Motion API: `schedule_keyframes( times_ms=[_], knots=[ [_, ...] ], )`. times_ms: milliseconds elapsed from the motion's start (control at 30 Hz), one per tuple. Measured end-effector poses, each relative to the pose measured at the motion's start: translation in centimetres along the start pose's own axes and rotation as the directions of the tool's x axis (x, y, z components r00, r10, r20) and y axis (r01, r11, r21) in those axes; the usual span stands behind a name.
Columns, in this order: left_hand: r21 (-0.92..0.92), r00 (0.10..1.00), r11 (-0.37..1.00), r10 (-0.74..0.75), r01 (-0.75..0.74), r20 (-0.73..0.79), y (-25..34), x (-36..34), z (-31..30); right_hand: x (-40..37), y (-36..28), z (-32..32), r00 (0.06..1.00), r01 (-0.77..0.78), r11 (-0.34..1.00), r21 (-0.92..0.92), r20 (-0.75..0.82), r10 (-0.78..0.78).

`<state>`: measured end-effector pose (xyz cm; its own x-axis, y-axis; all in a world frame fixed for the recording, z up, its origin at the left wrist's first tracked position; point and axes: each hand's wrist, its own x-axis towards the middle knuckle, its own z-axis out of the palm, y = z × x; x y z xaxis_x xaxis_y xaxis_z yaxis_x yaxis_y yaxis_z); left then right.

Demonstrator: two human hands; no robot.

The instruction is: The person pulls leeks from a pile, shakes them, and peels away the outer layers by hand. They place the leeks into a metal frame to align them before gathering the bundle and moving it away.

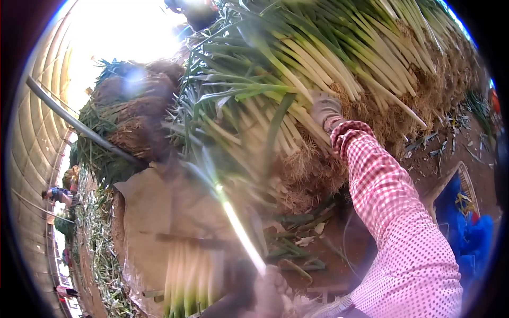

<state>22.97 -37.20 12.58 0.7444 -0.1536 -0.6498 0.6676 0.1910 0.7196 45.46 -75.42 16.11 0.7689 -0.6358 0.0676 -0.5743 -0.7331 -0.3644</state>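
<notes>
Right hand [324, 108] rests on white-stalked, muddy-rooted green onions [297, 58].

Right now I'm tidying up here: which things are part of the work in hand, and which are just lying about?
In hand: right hand on the green onion pile; left hand holding an onion stalk.
Lying about: leaf scraps, blue plastic, dark pipe.

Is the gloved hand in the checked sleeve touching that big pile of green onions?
Touching. The head view shows the right hand pressed against stalks of the green onion pile, no gap.
</notes>
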Motion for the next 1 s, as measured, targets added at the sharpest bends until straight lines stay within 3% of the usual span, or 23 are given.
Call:
schedule_keyframes(
  times_ms=[67, 133, 200, 267, 333, 367, 400, 467, 533, 600, 633, 700, 767, 800, 867, 933, 967, 1000],
  knots=[
    [-0.106, 0.995, 0.993, -0.043, 0.053, 0.094, 0.8, 2.0, 0.2, 4.3, 3.4, 4.9, 0.986, 0.155, 0.973, -0.174, -0.039, -0.164],
    [-0.238, 0.984, 0.965, -0.068, 0.107, 0.165, 0.3, 3.8, 0.0, 3.6, 3.1, 6.8, 0.945, 0.317, 0.946, -0.073, -0.058, -0.321],
    [-0.184, 0.995, 0.981, -0.039, 0.055, 0.088, -0.8, 4.9, 0.0, -2.6, -0.6, 3.9, 0.901, 0.432, 0.842, 0.322, -0.106, -0.421],
    [-0.234, 0.996, 0.971, -0.035, 0.053, 0.080, -2.9, 6.6, -0.8, -9.8, -3.2, 3.2, 0.882, 0.355, 0.733, 0.580, 0.052, -0.468],
    [-0.261, 0.996, 0.963, -0.043, 0.064, 0.084, -4.5, 7.3, -1.1, -18.8, -4.3, 4.2, 0.875, 0.315, 0.636, 0.704, 0.044, -0.482],
    [-0.272, 0.993, 0.962, -0.006, 0.040, 0.122, -5.5, 7.6, -1.6, -22.7, -4.1, 4.6, 0.816, 0.325, 0.610, 0.722, 0.112, -0.567],
    [-0.273, 0.989, 0.962, 0.034, 0.007, 0.147, -7.0, 8.4, -2.4, -25.9, -4.2, 5.0, 0.751, 0.150, 0.745, 0.650, 0.416, -0.514],
    [-0.439, 0.946, 0.897, 0.103, 0.045, 0.306, -9.0, 8.8, -4.4, -31.7, -2.5, 9.5, 0.744, 0.124, 0.742, 0.659, 0.434, -0.509],
    [-0.504, 0.989, 0.864, 0.080, -0.008, 0.122, -10.2, 8.7, -4.1, -35.1, -2.2, 11.7, 0.770, 0.029, 0.702, 0.712, 0.432, -0.469],
    [-0.559, 1.000, 0.828, 0.028, -0.030, -0.011, -10.5, 7.6, -3.5, -36.5, -2.2, 11.7, 0.726, -0.049, 0.711, 0.701, 0.514, -0.456],
    [-0.549, 0.995, 0.836, 0.056, -0.001, 0.084, -11.4, 7.9, -4.8, -37.0, -2.4, 11.6, 0.713, -0.089, 0.687, 0.721, 0.528, -0.462],
    [-0.245, 0.957, 0.945, 0.257, -0.219, 0.136, -11.4, 7.6, -5.7, -37.4, -2.6, 11.6, 0.678, -0.106, 0.656, 0.747, 0.538, -0.502],
    [-0.463, 0.972, 0.885, 0.152, -0.054, 0.178, -11.5, 7.3, -5.6, -37.3, -2.5, 11.7, 0.629, -0.136, 0.668, 0.732, 0.584, -0.512],
    [-0.426, 0.952, 0.890, 0.252, -0.159, 0.171, -11.1, 6.7, -5.2, -37.3, -2.6, 11.7, 0.603, -0.152, 0.676, 0.721, 0.610, -0.515],
    [-0.628, 0.972, 0.769, 0.039, 0.119, 0.232, -10.7, 7.0, -4.8, -37.4, -2.4, 11.4, 0.598, -0.130, 0.704, 0.699, 0.621, -0.507],
    [-0.650, 0.928, 0.707, -0.023, 0.277, 0.371, -10.1, 6.1, -4.5, -37.2, -2.0, 11.5, 0.587, 0.044, 0.763, 0.645, 0.601, -0.542],
    [-0.596, 0.887, 0.732, -0.025, 0.331, 0.462, -14.0, 9.9, -6.5, -36.8, -1.6, 11.6, 0.509, 0.080, 0.771, 0.631, 0.640, -0.576],
    [-0.563, 0.913, 0.747, -0.143, 0.353, 0.383, -9.2, 5.6, -4.2, -36.9, -1.1, 11.7, 0.458, 0.013, 0.757, 0.654, 0.669, -0.585]
  ],
)
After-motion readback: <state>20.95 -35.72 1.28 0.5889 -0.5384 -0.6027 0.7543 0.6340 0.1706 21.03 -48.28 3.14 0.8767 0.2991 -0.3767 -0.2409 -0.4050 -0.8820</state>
